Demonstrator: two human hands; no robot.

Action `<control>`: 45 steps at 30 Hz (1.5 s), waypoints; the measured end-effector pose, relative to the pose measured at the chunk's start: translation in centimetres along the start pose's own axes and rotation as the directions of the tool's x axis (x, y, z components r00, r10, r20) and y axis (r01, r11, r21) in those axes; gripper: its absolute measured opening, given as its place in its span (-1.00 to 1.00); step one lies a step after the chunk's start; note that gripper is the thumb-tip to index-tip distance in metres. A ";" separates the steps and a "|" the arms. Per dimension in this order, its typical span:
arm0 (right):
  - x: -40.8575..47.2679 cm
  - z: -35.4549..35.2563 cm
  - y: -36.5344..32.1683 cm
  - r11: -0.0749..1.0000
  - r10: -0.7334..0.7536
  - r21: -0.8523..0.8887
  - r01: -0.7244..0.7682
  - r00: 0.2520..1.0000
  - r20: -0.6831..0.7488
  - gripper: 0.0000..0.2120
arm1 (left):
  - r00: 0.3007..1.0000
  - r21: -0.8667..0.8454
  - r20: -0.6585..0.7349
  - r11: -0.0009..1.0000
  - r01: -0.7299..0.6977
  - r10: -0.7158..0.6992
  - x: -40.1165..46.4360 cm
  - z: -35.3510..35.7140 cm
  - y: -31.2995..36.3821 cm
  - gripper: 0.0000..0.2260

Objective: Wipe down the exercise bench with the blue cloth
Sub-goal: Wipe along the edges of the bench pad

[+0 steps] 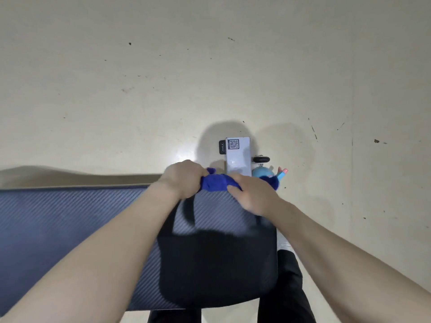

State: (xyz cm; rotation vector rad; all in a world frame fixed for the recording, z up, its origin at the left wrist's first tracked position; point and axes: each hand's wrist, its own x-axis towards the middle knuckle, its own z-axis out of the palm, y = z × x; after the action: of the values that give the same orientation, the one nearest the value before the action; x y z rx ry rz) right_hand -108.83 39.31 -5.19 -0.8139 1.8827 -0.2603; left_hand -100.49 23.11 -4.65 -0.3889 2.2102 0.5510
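Note:
The exercise bench (70, 217) has a dark, carbon-weave padded top that runs from the left edge to the middle of the view. Above its far right end, the blue cloth (215, 183) is bunched into a twisted roll. My left hand (184, 180) grips the cloth's left end. My right hand (253, 194) grips its right end, with a tuft of cloth sticking out past my fingers. Both hands hold the cloth a little above the bench pad.
A white bench frame post with a QR label (238, 155) and a small black wheel (261, 159) stand on the pale floor just beyond the bench. A light-blue spray bottle (262, 172) sits beside them. My dark trouser leg (286, 287) shows at the lower right.

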 end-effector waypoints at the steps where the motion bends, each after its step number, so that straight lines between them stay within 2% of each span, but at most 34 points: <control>1: 0.7 0.7 -1.2 0.999 -0.027 -0.034 0.026 0.999 -0.031 -0.70 | 0.997 0.016 0.038 0.998 0.061 -0.062 -0.6 -0.2 -1.3 -0.65; 4: 1.6 2.6 -3.9 0.979 -0.127 -0.183 0.092 0.974 -0.190 -0.71 | 0.977 -0.025 0.139 0.986 0.165 -0.161 -2.2 -0.3 -3.7 -0.67; 6: 1.4 2.4 -4.0 0.982 -0.121 -0.167 0.089 0.975 -0.189 -0.71 | 0.980 -0.153 0.182 0.982 0.111 -0.082 -2.6 -0.1 -3.4 -0.66; 7: 1.2 1.8 -3.3 0.990 -0.076 -0.126 0.057 0.985 -0.154 -0.71 | 0.982 -0.208 0.186 0.977 0.054 -0.015 -2.6 -0.1 -2.4 -0.64; 9: 0.5 0.2 -0.6 0.991 0.111 -0.062 -0.117 0.990 -0.089 -0.76 | 0.985 -0.330 0.134 0.942 -0.061 0.111 -2.0 -0.1 0.6 -0.71; 11: -0.9 -0.9 2.0 0.961 0.276 -0.003 -0.278 0.955 -0.106 -0.80 | 0.984 -0.331 0.081 0.935 -0.126 0.161 -0.8 0.5 3.3 -0.73; 13: -1.9 -0.7 2.6 0.936 0.352 0.061 -0.347 0.927 -0.129 -0.80 | 0.990 -0.232 0.053 0.965 -0.118 0.134 0.3 0.9 4.4 -0.68; 16: -0.4 0.7 0.1 0.916 0.397 0.008 -0.401 0.902 -0.171 -0.83 | 0.997 -0.154 0.012 0.985 -0.078 0.081 0.3 0.7 2.2 -0.68; 17: 0.7 1.2 -1.3 0.921 0.375 -0.045 -0.387 0.911 -0.175 -0.82 | 0.997 -0.140 0.002 0.987 -0.073 0.074 -0.2 0.5 0.6 -0.69; 20: 4.3 3.4 -6.6 0.947 0.184 -0.241 -0.211 0.974 -0.129 -0.72 | 0.999 -0.102 0.023 0.994 0.039 -0.037 -2.2 0.3 -6.0 -0.73; 22: 5.6 5.0 -10.3 0.961 0.120 -0.236 -0.146 0.985 -0.120 -0.72 | 0.991 -0.086 0.053 0.988 0.124 -0.120 -3.7 0.3 -10.2 -0.74; 24: 6.1 6.0 -12.5 0.962 0.102 -0.238 -0.135 0.984 -0.146 -0.73 | 0.989 -0.079 0.057 0.987 0.143 -0.139 -4.7 0.3 -12.2 -0.74; 27: 5.1 5.7 -11.4 0.954 0.137 -0.238 -0.182 0.972 -0.193 -0.75 | 1.000 -0.113 0.007 0.993 0.021 -0.021 -4.2 0.7 -11.3 -0.74; 30: 3.2 4.3 -9.2 0.924 0.221 -0.255 -0.286 0.941 -0.254 -0.80 | 0.997 -0.164 0.029 0.984 -0.063 0.069 -3.5 0.6 -8.3 -0.74; 33: 2.6 3.9 -9.5 0.902 0.253 -0.283 -0.324 0.932 -0.260 -0.85 | 0.998 -0.161 0.010 0.985 -0.062 0.064 -3.3 0.9 -7.2 -0.78; 36: 3.7 5.1 -12.0 0.906 0.177 -0.329 -0.265 0.946 -0.273 -0.80 | 0.999 -0.114 -0.024 0.993 -0.040 0.038 -4.3 0.9 -9.9 -0.80; 38: 4.9 6.8 -14.4 0.901 0.070 -0.395 -0.179 0.959 -0.276 -0.76 | 0.999 -0.028 -0.035 0.999 -0.021 0.020 -5.2 0.4 -12.9 -0.82; 41: 6.5 8.9 -17.7 0.892 -0.035 -0.447 -0.065 0.977 -0.212 -0.72 | 0.997 0.018 -0.040 0.997 0.073 -0.072 -6.9 0.3 -16.6 -0.82; 43: 6.6 9.1 -17.8 0.912 -0.066 -0.411 -0.017 0.980 -0.188 -0.72 | 0.992 -0.006 -0.050 0.993 0.114 -0.114 -7.7 0.9 -16.7 -0.84; 45: 5.9 8.1 -16.4 0.955 -0.079 -0.296 0.016 0.976 -0.205 -0.77 | 0.992 -0.065 -0.058 0.992 0.109 -0.112 -7.7 1.8 -15.4 -0.82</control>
State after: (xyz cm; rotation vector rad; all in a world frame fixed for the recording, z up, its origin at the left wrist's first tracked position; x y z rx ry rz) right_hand -96.33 24.72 -4.71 -1.0677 2.1387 -0.1016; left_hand -87.62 11.54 -3.71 -0.5639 2.2186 0.5545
